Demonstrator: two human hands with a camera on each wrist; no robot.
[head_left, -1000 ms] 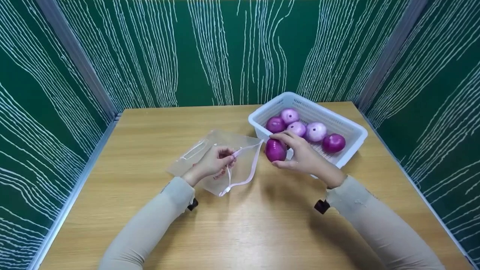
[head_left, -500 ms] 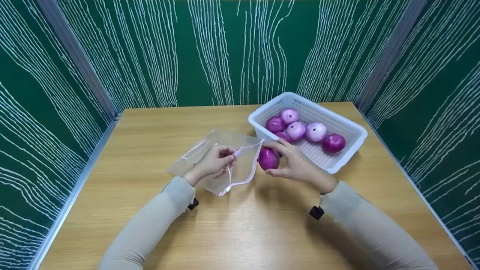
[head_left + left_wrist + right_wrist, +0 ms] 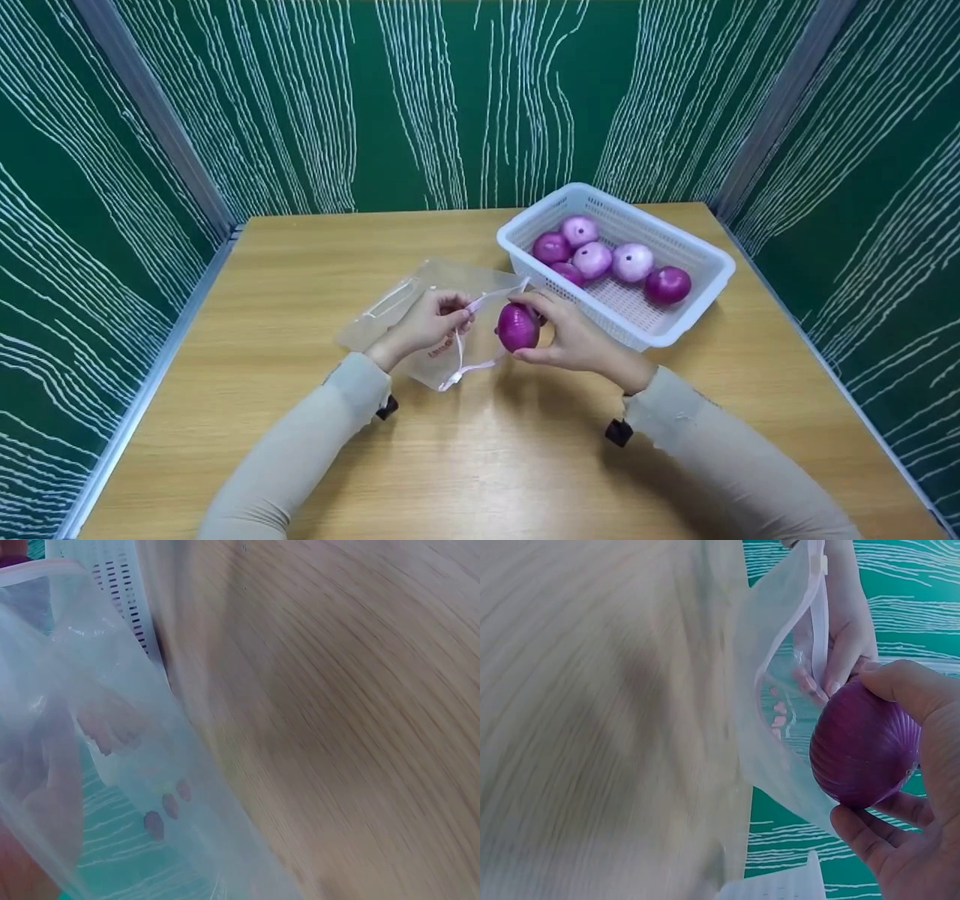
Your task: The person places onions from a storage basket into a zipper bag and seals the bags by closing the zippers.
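My left hand (image 3: 431,324) pinches the pinkish zip edge of a clear slider bag (image 3: 450,274), whose mouth gapes toward the right. Red print shows on the bag. In my right hand (image 3: 566,334) is a purple onion (image 3: 517,328), gripped between thumb and fingers right at the bag's mouth. From the right wrist view, the onion (image 3: 864,744) overlaps the opening, with the white slider (image 3: 823,565) above it. The left wrist view shows mostly bag film (image 3: 135,712), and the left fingers look blurred through it.
A white perforated basket (image 3: 694,311) stands at the back right, just beyond my right hand. Several purple onions (image 3: 632,262) lie inside it. The wooden table (image 3: 480,465) is bounded by green walls (image 3: 465,105) with white wavy lines.
My right hand has carried the onion left and slightly nearer, away from the basket's edge to the bag's mouth. The left hand has kept its place on the bag.
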